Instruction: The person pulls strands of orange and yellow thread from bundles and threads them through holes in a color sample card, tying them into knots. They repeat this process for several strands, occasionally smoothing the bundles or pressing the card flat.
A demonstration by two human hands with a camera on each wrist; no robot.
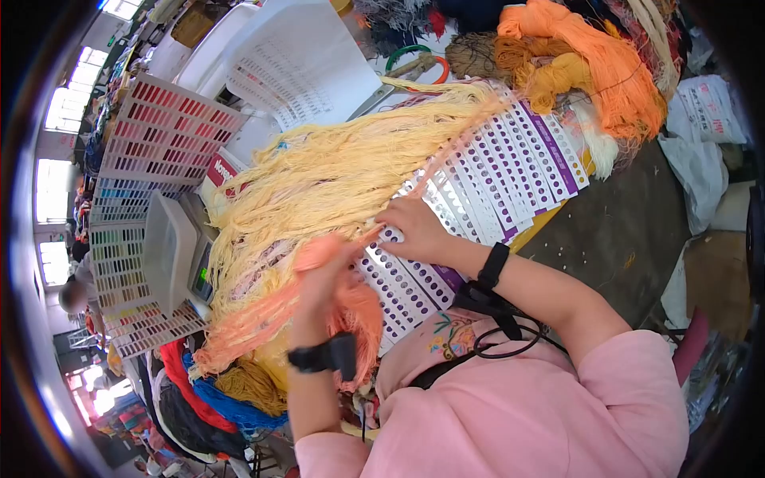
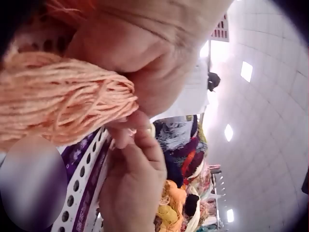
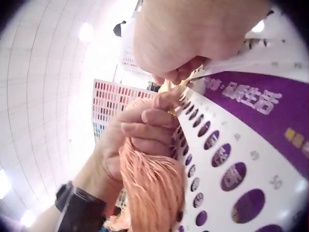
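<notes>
A bundle of peach yarn runs through my left hand, whose fingers curl round it; in the left wrist view the looped yarn bulges out beside the palm. My right hand meets it over the white punched cards, pinching a strand of yarn at the fingertips. Seen from the right wrist, the fingertips of both hands come together at the card's edge, with the peach yarn hanging below the left fingers. Pale yellow yarn lies spread just beyond both hands.
Colour sample boards stand at the left, beside a white scale-like device. Printed sheets and scissors lie at the back. Orange yarn is heaped at the far right; dark table surface shows below it.
</notes>
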